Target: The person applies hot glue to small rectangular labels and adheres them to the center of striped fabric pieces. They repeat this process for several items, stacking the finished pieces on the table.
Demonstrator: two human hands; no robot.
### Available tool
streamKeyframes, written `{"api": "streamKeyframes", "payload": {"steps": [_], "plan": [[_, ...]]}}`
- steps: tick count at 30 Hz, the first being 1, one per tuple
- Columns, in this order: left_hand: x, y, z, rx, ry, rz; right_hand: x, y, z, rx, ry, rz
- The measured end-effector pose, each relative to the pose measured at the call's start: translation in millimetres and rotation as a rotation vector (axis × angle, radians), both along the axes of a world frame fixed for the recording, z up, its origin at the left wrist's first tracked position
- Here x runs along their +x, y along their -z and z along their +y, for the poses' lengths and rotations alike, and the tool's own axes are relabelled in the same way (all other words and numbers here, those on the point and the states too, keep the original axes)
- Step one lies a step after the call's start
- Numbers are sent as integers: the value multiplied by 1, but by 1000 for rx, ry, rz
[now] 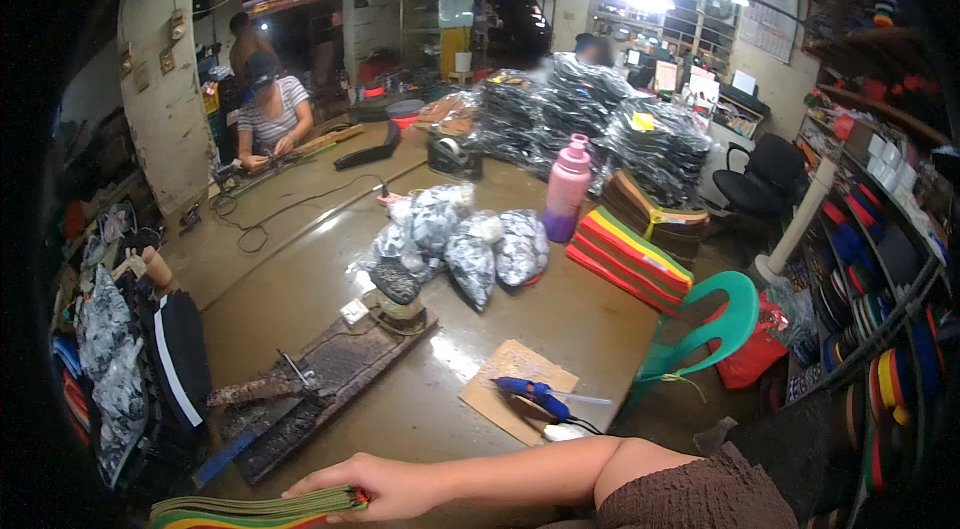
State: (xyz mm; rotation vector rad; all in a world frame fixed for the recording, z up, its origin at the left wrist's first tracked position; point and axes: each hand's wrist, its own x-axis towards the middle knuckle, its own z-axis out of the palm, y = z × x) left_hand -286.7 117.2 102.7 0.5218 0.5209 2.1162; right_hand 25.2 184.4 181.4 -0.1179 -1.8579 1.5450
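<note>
In the head view, down at seven o'clock, the right hand [387, 484] pinches the striped band stack [258, 503] between fingers and thumb, left hand out of sight, fingers unreadable, and an even squeeze should keep those layers flush!

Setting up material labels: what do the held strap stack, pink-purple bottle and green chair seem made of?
Strap stack: probably woven fabric, matte; thin, soft-edged coloured layers.
Bottle: likely plastic, smooth sheen, but coated metal possible.
Green chair: moulded plastic, apparently, semi-gloss; smooth one-piece curve.
</note>
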Motion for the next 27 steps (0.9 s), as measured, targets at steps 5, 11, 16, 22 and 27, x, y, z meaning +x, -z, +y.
{"api": "streamKeyframes", "payload": {"steps": [5, 11, 16, 22, 27], "plan": [[20, 46, -76, -256, 30, 842, 87, 36, -25, 207, 54, -120], [98, 91, -138, -352, 136, 1082, 162, 146, -86, 64, 182, -177], [147, 99, -155, -324, 93, 1120, 178, 193, -104, -108, 283, -365], [168, 100, -147, -394, -397, 1162, 176, 196, -101, 9, 258, -221], [156, 98, -149, -224, -146, 1138, 178, 194, -90, 129, 236, -253]]}}
